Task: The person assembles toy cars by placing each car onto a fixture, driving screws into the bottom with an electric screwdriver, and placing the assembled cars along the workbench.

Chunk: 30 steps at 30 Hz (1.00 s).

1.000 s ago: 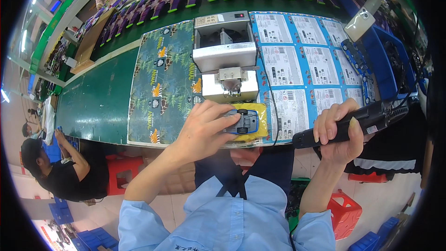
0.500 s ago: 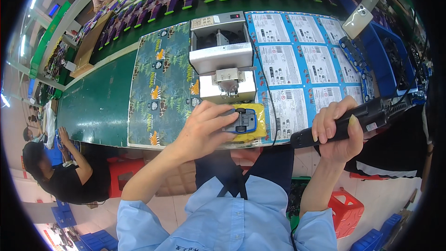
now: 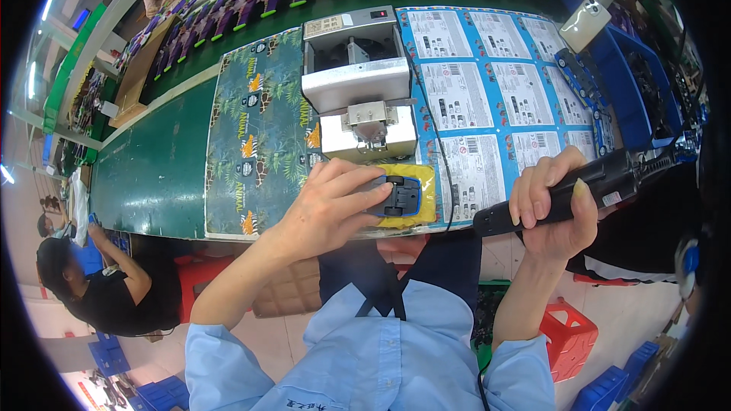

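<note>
Apparently steadying upturned blue-and-black plastic toy car (image 3: 408, 196) in parted left fingers (image 3: 367, 197); clasping black cylindrical tool (image 3: 563, 200) in curled right fingers (image 3: 538, 196); presumably aligning next.

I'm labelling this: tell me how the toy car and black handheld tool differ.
The toy car is blue with a dark underside; the handheld tool is mostly black. The car lies wheels-up, touched by the left hand; the tool slants in the right hand. The tool is longer than the car. Both show dark surfaces.
</note>
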### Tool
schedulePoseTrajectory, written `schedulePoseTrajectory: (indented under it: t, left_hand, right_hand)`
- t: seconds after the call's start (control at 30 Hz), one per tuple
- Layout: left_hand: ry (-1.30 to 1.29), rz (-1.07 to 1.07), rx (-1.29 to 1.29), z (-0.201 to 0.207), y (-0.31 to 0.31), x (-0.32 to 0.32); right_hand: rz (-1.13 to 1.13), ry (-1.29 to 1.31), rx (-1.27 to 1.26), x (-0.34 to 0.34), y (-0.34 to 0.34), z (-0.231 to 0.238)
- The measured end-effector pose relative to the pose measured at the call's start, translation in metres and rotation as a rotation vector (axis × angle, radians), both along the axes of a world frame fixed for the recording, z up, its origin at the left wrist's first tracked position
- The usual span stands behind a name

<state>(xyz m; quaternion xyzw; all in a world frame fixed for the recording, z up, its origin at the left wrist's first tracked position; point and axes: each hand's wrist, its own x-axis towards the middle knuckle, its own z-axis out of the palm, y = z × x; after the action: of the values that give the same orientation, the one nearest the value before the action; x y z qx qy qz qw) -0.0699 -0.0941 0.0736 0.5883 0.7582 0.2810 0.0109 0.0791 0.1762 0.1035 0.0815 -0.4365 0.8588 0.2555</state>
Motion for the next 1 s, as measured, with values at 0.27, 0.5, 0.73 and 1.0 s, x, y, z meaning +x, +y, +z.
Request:
schedulePoseTrajectory:
  t: [0.27, 0.5, 0.73, 1.0]
  left_hand:
    - [0.033, 0.071, 0.029, -0.008, 0.002, 0.016]
    - [0.268, 0.184, 0.042, -0.012, -0.003, 0.030]
    - [0.515, 0.310, -0.023, -0.060, 0.007, 0.064]
    - [0.624, 0.384, 0.009, -0.066, 0.014, 0.058]
  right_hand:
    - [-0.002, 0.004, -0.015, 0.002, -0.003, 0.004]
    - [0.019, 0.017, -0.011, -0.004, -0.017, 0.009]
    - [-0.010, 0.063, 0.028, -0.014, -0.025, 0.020]
    - [-0.028, 0.180, 0.101, -0.056, -0.052, 0.038]
